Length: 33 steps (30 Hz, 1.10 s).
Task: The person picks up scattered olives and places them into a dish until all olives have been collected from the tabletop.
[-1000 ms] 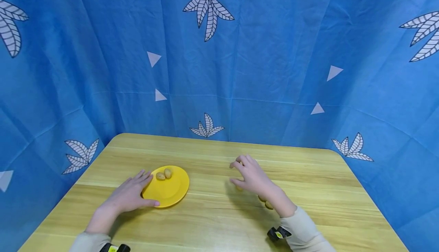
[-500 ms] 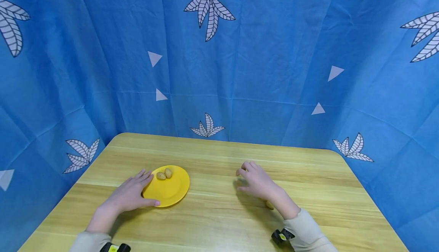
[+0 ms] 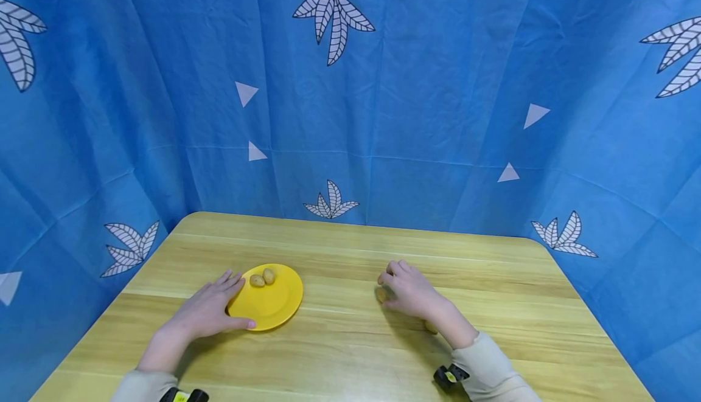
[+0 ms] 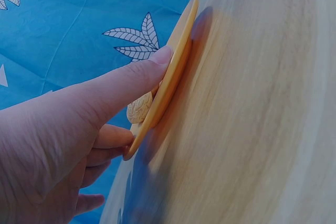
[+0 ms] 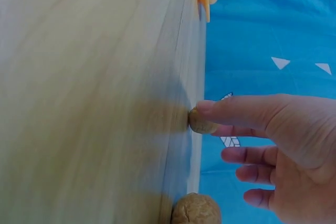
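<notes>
My left hand (image 3: 205,308) rests at the near-left edge of a round yellow plate (image 3: 282,308). In the left wrist view the straight thumb lies across the plate's rim, with the fingertips at the edge beside it. Two tan walnuts (image 3: 263,278) sit together toward the far side of the plate. To the right, my right hand (image 3: 411,292) pinches a walnut (image 5: 200,122) between thumb and index finger, low at the tabletop; its other fingers are bent and hold nothing. Another walnut (image 5: 197,211) lies on the table close below that hand, partly hidden under the wrist in the head view.
The light wood table (image 3: 339,359) has rounded far corners. Behind it and along both sides hangs a blue curtain (image 3: 438,86) printed with leaves and triangles. A black strap with a small device (image 3: 451,376) sits on the right wrist, a similar one (image 3: 183,396) on the left.
The right hand has moved slightly to the right and toward me, and its thumb and index finger have closed on a walnut. The left hand and plate have stayed in place.
</notes>
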Tool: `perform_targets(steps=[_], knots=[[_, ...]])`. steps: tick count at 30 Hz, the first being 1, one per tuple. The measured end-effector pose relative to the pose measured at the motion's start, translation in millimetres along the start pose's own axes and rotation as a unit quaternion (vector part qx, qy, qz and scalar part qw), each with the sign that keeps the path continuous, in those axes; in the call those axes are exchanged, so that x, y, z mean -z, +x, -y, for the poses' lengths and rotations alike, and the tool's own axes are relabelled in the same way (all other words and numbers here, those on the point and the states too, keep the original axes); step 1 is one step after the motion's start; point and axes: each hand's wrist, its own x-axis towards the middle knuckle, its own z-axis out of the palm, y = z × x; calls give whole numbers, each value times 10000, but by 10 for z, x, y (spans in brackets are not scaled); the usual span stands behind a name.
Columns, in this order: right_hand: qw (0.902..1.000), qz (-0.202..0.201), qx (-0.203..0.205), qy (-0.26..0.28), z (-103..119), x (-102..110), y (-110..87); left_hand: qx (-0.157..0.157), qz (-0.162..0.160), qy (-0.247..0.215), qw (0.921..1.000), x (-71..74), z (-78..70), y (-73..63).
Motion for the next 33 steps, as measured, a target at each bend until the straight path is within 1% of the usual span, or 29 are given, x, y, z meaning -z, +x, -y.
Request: perform_targets(steps=[7,23,33], knots=[[9999,-26,113,-34,-12,-16,2,21,39,-18,10000,-6,5,4],[9999,55,81,-46,21,-14,48,18,23,5,10000,-16,15,-3],[9993,-264,254,-63,88,8,133,27,27,21,10000,-8,11,6]])
